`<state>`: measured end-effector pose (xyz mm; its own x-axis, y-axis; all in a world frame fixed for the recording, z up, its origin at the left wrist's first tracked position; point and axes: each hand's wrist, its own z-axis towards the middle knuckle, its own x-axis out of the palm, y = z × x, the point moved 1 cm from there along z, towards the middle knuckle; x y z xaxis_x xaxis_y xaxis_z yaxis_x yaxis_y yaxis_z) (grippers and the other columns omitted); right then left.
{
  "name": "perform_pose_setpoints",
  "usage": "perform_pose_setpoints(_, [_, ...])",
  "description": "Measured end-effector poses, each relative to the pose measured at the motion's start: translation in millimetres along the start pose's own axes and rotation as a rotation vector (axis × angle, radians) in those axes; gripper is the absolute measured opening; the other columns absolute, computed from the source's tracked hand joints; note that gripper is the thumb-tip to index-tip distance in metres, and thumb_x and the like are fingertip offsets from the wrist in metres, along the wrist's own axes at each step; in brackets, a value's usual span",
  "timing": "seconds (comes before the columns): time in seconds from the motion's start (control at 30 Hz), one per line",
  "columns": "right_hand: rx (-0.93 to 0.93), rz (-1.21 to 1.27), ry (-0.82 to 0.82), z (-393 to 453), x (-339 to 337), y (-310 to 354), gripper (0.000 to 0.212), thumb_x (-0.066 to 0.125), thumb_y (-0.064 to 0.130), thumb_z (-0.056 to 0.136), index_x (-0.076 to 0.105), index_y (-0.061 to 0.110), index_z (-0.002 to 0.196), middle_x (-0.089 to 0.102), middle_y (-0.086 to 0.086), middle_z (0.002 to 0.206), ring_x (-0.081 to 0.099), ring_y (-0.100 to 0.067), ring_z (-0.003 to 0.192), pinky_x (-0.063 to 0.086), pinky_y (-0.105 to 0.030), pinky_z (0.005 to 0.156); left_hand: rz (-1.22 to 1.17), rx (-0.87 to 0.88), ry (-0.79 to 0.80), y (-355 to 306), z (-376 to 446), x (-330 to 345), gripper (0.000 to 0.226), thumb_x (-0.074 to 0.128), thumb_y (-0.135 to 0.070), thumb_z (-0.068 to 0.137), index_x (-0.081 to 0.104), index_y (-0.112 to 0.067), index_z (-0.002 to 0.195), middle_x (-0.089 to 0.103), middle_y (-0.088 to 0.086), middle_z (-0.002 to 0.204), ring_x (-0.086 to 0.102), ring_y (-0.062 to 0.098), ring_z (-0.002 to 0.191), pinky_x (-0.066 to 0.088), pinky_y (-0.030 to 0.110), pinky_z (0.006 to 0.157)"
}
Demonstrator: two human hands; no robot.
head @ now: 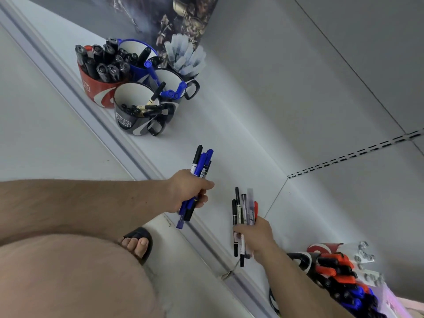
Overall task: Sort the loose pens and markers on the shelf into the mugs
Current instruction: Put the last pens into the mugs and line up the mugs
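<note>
Left hand [188,191] grips blue and black pens [200,162], right hand [254,235] grips mixed pens [243,210], both over the shelf [229,125] (mugs [137,111] well apart): loose bundles may slip, or mix colours.

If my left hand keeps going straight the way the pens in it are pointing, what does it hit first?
Probably the grey mug at the front of the cluster, though depth is hard to judge. The left hand grips a bundle of blue and black pens aimed up along the bare shelf, which looks free until the mugs.
</note>
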<state>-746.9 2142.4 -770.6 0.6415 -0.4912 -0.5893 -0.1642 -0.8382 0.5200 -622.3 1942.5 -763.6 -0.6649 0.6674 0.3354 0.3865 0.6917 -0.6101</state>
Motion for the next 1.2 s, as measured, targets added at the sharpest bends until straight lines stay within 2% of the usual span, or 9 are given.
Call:
perform_pose_setpoints(0.13, [0.027,0.469,0.118,-22,16,34,0.021,0.068,-0.002,0.082,0.071,0.005,0.103,0.075,-0.017,0.095,0.071,-0.035,0.092,0.056,-0.050,0.088,0.015,-0.012,0.069,12,-1,0,0.024,0.072,-0.021,0.089,0.053,-0.008,0.097,0.063,0.009,0.084,0.068,0.019,0.068,0.058,0.032,0.063])
perform_pose_setpoints(0.27, [-0.048,0.581,0.212,-44,31,71,0.018,0.064,-0.001,0.087,0.071,0.004,0.102,0.071,-0.019,0.092,0.068,-0.033,0.083,0.057,-0.046,0.077,-0.088,-0.009,0.120,13,-7,11,0.036,0.069,-0.040,0.085,0.051,-0.010,0.089,0.059,0.007,0.069,0.064,0.017,0.057,0.053,0.028,0.056])
perform_pose_setpoints(0.37, [-0.111,0.593,0.186,-50,41,93,0.023,0.065,-0.002,0.085,0.074,0.006,0.104,0.074,-0.018,0.097,0.071,-0.035,0.091,0.056,-0.052,0.085,-0.100,0.026,0.140,7,-10,17,0.069,0.068,-0.064,0.068,0.063,-0.009,0.110,0.073,0.015,0.098,0.072,0.028,0.089,0.060,0.038,0.073])
perform_pose_setpoints(0.5, [-0.202,0.520,0.179,-58,48,113,0.024,0.064,-0.001,0.085,0.076,0.014,0.100,0.075,-0.013,0.096,0.073,-0.029,0.092,0.056,-0.054,0.086,-0.155,0.071,0.205,-3,-13,18,0.042,0.065,-0.047,0.087,0.066,-0.012,0.109,0.075,0.005,0.082,0.072,0.015,0.068,0.055,0.024,0.056])
perform_pose_setpoints(0.7, [-0.237,0.457,0.100,-58,65,112,0.032,0.057,0.012,0.087,0.059,0.027,0.114,0.072,-0.001,0.105,0.071,-0.013,0.095,0.057,-0.046,0.088,-0.150,-0.029,0.299,-14,-20,18,0.035,0.069,-0.038,0.087,0.068,-0.017,0.115,0.073,0.012,0.105,0.072,0.026,0.086,0.058,0.036,0.069])
perform_pose_setpoints(0.87, [-0.234,0.371,0.089,-64,72,106,0.036,0.050,0.018,0.088,0.060,0.037,0.117,0.056,0.001,0.126,0.064,-0.001,0.101,0.052,-0.024,0.080,-0.168,-0.060,0.326,-10,-20,16,0.039,0.066,-0.031,0.090,0.064,-0.011,0.124,0.068,0.017,0.119,0.067,0.031,0.104,0.055,0.040,0.087])
perform_pose_setpoints(1.0, [-0.253,0.282,0.137,-62,73,105,0.077,0.052,0.031,0.079,0.026,0.042,0.151,0.046,0.012,0.146,0.051,-0.002,0.126,0.047,-0.031,0.103,-0.138,-0.051,0.343,-13,-24,12,0.036,0.065,-0.031,0.091,0.065,-0.014,0.122,0.069,0.015,0.117,0.070,0.027,0.098,0.059,0.035,0.076])
perform_pose_setpoints(1.07, [-0.256,0.249,0.174,-62,70,107,0.076,0.049,0.025,0.090,0.013,0.038,0.155,0.043,0.015,0.146,0.050,-0.001,0.125,0.044,-0.028,0.105,-0.129,-0.051,0.354,-14,-25,10,0.037,0.066,-0.035,0.090,0.067,-0.014,0.120,0.070,0.016,0.114,0.071,0.027,0.094,0.059,0.037,0.074])
perform_pose_setpoints(1.2, [-0.300,0.012,0.073,-64,62,109,0.099,0.045,0.058,0.071,-0.010,0.042,0.152,0.010,0.016,0.161,0.015,-0.009,0.148,0.017,-0.044,0.121,-0.151,-0.029,0.383,-16,-25,9,0.028,0.066,-0.035,0.089,0.071,-0.012,0.103,0.075,0.011,0.092,0.074,0.022,0.076,0.058,0.031,0.058])
